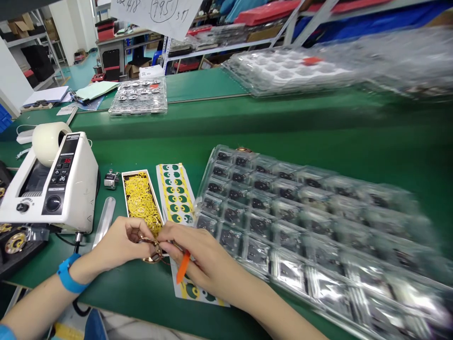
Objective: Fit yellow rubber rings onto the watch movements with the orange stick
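Observation:
My left hand (118, 244) and my right hand (200, 257) meet near the front edge of the green table, both pinching a small round metal ring part (153, 250). An orange-handled tool (183, 267) lies tucked in my right hand's fingers. Just behind the hands stands a narrow white box of yellow rings (141, 199). A long sticker sheet with green and yellow dots (176, 193) runs under my right hand.
A white tape dispenser machine (53, 184) sits at the left with a small tally counter (111, 180) beside it. A large clear blister tray of dark parts (318, 222) fills the right. More trays (138, 97) lie on the far table.

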`<control>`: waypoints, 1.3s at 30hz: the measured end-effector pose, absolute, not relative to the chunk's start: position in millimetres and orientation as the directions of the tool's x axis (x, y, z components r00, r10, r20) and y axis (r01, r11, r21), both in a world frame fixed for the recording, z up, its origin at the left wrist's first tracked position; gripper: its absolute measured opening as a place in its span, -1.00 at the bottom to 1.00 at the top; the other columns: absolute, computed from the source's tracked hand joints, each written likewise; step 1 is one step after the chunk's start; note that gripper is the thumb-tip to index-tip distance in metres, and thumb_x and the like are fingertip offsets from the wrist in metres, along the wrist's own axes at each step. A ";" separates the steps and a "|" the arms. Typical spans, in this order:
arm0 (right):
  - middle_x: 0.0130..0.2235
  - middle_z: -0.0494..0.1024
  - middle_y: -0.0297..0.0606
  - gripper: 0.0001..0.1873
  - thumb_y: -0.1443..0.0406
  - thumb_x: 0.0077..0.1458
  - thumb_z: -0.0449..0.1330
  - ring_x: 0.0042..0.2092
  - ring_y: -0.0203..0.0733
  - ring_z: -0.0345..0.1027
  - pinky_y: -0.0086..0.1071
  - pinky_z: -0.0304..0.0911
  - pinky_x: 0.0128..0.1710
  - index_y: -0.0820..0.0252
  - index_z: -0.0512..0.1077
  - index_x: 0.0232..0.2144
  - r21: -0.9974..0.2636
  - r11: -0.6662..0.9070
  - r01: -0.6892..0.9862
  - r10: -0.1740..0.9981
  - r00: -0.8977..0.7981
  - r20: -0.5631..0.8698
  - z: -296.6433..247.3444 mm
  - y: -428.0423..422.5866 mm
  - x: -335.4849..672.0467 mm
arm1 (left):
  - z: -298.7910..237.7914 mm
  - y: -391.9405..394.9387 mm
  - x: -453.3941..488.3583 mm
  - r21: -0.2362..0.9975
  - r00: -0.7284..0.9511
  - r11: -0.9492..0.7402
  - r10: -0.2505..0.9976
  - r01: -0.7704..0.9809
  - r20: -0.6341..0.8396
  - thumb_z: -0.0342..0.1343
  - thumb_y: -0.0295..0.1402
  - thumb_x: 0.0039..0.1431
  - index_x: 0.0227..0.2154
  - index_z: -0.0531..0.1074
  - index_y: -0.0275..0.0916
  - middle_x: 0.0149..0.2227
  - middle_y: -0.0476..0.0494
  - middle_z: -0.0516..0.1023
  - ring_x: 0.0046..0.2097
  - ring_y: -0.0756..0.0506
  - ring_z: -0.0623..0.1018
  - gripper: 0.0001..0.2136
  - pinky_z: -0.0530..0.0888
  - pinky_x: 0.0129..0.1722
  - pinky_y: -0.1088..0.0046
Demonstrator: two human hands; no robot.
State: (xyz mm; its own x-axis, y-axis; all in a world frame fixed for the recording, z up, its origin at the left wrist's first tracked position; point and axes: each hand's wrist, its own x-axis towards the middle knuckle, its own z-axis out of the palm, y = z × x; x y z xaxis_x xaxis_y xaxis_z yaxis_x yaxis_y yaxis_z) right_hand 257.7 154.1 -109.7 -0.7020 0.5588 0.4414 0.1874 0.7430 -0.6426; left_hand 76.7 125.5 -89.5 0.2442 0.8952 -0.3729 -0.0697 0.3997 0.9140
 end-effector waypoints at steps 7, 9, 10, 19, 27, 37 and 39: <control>-0.43 0.44 -0.34 -0.81 0.39 0.33 -0.10 -0.46 -0.34 0.28 -0.48 0.13 -0.49 0.15 0.27 -0.29 -0.602 0.778 0.181 0.530 -0.703 0.474 -109.7 153.9 257.9 | -89.3 124.4 75.0 0.885 0.299 0.456 0.861 -0.097 -0.411 0.16 -0.53 -0.25 -0.61 0.27 -0.24 -0.64 0.08 0.44 -0.54 0.00 0.53 -0.84 0.35 -0.56 0.58; -0.42 0.46 -0.33 -0.79 0.38 0.34 -0.11 -0.45 -0.34 0.29 -0.47 0.13 -0.48 0.15 0.28 -0.30 -0.589 0.786 0.187 0.523 -0.709 0.473 -109.0 153.4 257.8 | -88.6 124.4 74.3 0.882 0.304 0.463 0.856 -0.086 -0.419 0.15 -0.52 -0.24 -0.60 0.26 -0.23 -0.66 0.10 0.43 -0.59 0.01 0.51 -0.84 0.36 -0.59 0.57; -0.42 0.46 -0.33 -0.78 0.38 0.34 -0.12 -0.46 -0.34 0.29 -0.47 0.12 -0.49 0.15 0.28 -0.31 -0.578 0.792 0.195 0.522 -0.708 0.476 -108.8 153.0 257.5 | -88.4 124.7 73.9 0.888 0.293 0.453 0.862 -0.080 -0.414 0.14 -0.52 -0.25 -0.60 0.26 -0.23 -0.67 0.12 0.41 -0.61 0.03 0.48 -0.84 0.35 -0.60 0.58; -0.44 0.47 -0.36 -0.82 0.40 0.31 -0.09 -0.50 -0.35 0.28 -0.49 0.12 -0.53 0.13 0.24 -0.33 -0.606 0.769 0.204 0.555 -0.684 0.474 -114.4 149.6 253.3 | -90.4 126.7 74.4 0.913 0.239 0.407 0.890 -0.037 -0.387 0.09 -0.52 -0.29 -0.64 0.23 -0.23 -0.70 0.16 0.34 -0.67 0.11 0.35 -0.86 0.24 -0.66 0.64; -0.52 0.35 -0.42 -0.73 0.34 0.34 -0.16 -0.54 -0.33 0.18 -0.47 0.11 -0.53 0.11 0.18 -0.42 -0.721 0.650 0.239 0.601 -0.742 0.296 -113.4 145.8 250.9 | -92.8 126.0 75.6 0.884 0.261 0.465 0.859 -0.036 -0.441 0.05 -0.51 -0.32 -0.66 0.23 -0.22 -0.74 0.15 0.36 -0.71 0.09 0.37 -0.89 0.18 -0.73 0.67; -0.55 0.28 -0.42 -0.63 0.17 0.37 -0.18 -0.54 -0.33 0.13 -0.46 0.08 -0.54 0.12 0.17 -0.48 -0.834 0.501 0.231 0.671 -0.712 0.206 -107.4 147.4 253.5 | -87.9 125.9 74.6 0.903 0.209 0.423 0.892 -0.074 -0.400 0.28 -0.38 -0.20 -0.56 0.36 -0.29 -0.64 0.08 0.40 -0.63 0.10 0.35 -0.81 0.24 -0.61 0.57; -0.59 0.21 -0.43 -0.53 0.08 0.37 -0.22 -0.56 -0.33 0.08 -0.45 0.06 -0.54 0.13 0.14 -0.54 -0.883 0.422 0.205 0.712 -0.678 0.183 -110.8 147.3 250.5 | -90.2 125.4 74.7 0.915 0.203 0.395 0.905 -0.074 -0.374 0.33 -0.28 -0.18 -0.55 0.39 -0.30 -0.62 0.06 0.39 -0.61 0.09 0.34 -0.75 0.25 -0.57 0.54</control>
